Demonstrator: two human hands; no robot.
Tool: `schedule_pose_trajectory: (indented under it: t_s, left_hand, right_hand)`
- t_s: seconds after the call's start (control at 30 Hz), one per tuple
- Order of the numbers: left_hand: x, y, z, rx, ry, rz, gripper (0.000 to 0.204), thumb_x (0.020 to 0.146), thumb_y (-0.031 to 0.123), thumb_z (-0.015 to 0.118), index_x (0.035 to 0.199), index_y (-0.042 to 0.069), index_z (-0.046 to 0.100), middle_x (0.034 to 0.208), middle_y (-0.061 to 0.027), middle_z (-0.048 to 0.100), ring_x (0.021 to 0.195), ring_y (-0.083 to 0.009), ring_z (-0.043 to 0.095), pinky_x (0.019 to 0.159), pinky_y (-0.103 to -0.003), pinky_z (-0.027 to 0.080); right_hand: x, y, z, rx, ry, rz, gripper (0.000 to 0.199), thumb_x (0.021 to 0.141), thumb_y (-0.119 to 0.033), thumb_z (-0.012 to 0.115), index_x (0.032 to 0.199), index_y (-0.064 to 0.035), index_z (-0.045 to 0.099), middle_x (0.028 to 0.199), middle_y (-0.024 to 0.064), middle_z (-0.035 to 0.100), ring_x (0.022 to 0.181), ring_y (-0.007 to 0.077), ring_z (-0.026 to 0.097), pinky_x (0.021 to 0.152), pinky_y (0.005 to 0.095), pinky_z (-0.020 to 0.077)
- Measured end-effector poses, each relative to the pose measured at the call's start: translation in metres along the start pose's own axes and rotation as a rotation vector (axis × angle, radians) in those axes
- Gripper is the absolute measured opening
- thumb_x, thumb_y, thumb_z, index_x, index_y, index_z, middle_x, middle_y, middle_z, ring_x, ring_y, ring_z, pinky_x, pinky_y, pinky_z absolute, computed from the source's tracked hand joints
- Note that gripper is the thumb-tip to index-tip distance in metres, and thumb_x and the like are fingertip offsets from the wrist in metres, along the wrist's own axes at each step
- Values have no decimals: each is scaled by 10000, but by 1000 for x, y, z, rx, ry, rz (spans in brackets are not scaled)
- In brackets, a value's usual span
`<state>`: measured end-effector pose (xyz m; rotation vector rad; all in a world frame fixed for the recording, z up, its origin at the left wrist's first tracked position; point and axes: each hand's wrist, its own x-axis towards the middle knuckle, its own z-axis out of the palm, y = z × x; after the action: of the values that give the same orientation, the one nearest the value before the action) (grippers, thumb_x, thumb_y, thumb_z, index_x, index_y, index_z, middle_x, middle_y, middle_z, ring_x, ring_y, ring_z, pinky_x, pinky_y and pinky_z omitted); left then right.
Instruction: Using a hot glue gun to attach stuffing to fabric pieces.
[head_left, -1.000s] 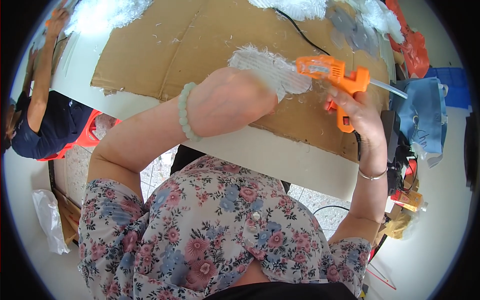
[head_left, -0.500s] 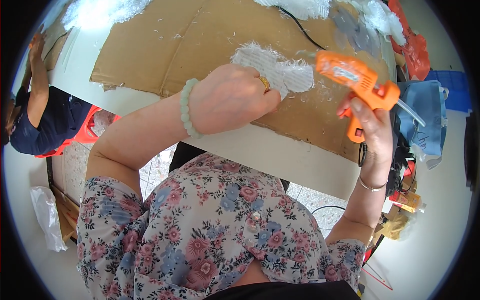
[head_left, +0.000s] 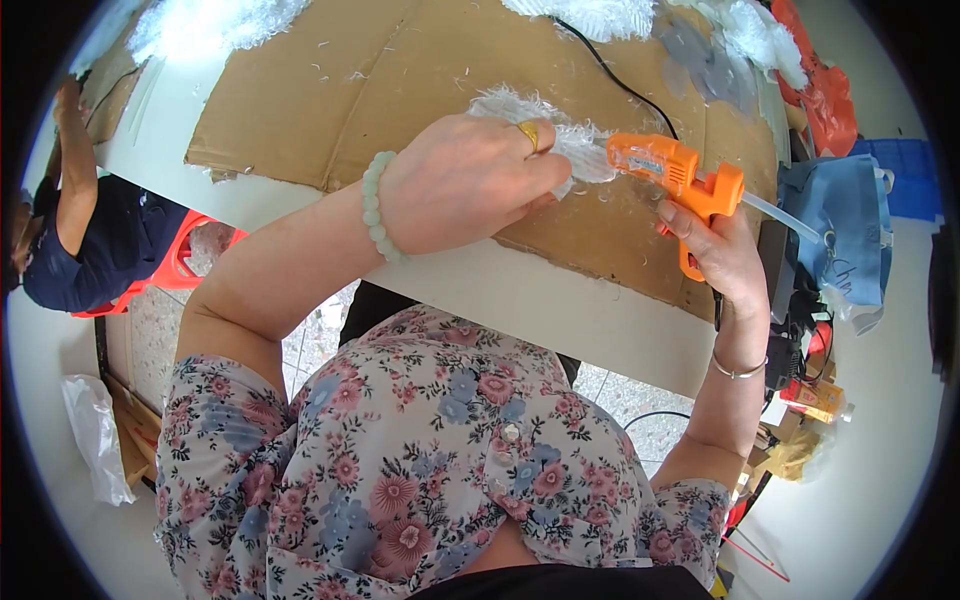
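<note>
My right hand (head_left: 722, 250) is closed round the grip of an orange hot glue gun (head_left: 668, 165), a clear glue stick (head_left: 782, 217) jutting from its back. The gun's nozzle points left and meets the edge of a white, fringed, feathery piece (head_left: 577, 150). My left hand (head_left: 470, 185), wearing a bead bracelet and a gold ring, has its fingers bent and closed at the near side of that piece. They appear to pinch it, though the fingertips are partly hidden. Under both hands lies a brown cardboard sheet (head_left: 290, 110).
White fluffy heaps (head_left: 205, 25) lie at the far left and far right of the white table (head_left: 590, 310). A black cord (head_left: 625, 80) crosses the cardboard. A blue bag (head_left: 850, 230) hangs at the right. Another person (head_left: 95, 240) sits at the left by a red stool (head_left: 185, 255).
The glue gun has come down and left, from above the cardboard's right side to the white piece. My left hand has turned a little and shifted slightly right.
</note>
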<state>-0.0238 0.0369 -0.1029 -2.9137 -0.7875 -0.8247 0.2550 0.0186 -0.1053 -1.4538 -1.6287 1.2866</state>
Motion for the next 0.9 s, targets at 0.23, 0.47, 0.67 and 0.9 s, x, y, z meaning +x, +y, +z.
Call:
schedule_pose_trajectory:
  t_s: [0.23, 0.47, 0.67, 0.9]
  left_hand:
    - [0, -8, 15, 35, -8, 32, 294, 668, 172, 722, 872, 79, 532, 754, -39, 596, 712, -203, 555, 597, -315, 469]
    - [-1, -6, 17, 51, 10, 17, 300, 658, 182, 729, 862, 81, 534, 611, -24, 562, 680, -199, 534, 570, -312, 449]
    - [6, -2, 20, 35, 55, 26, 284, 645, 175, 731, 828, 86, 533, 619, -32, 567, 662, -203, 545, 560, -320, 447]
    - [1, -3, 0, 50, 47, -12, 226, 690, 193, 702, 782, 84, 527, 602, -52, 552, 616, -227, 552, 527, -342, 440]
  right_hand:
    - [-4, 2, -2, -22, 4, -7, 241, 847, -136, 633, 1031, -5, 551, 803, 10, 590, 726, 96, 568, 663, 247, 458]
    - [-14, -8, -22, 21, 62, -95, 233, 844, -129, 635, 1032, -25, 546, 864, 13, 572, 738, 108, 567, 665, 252, 461]
    - [-2, -1, -4, -12, -48, -51, 212, 846, -118, 632, 1001, -37, 512, 858, 11, 565, 724, 95, 561, 651, 243, 457]
    - [-28, -12, -30, 104, 211, -53, 268, 856, -153, 618, 1074, -19, 536, 796, 14, 558, 726, 122, 574, 647, 253, 455]
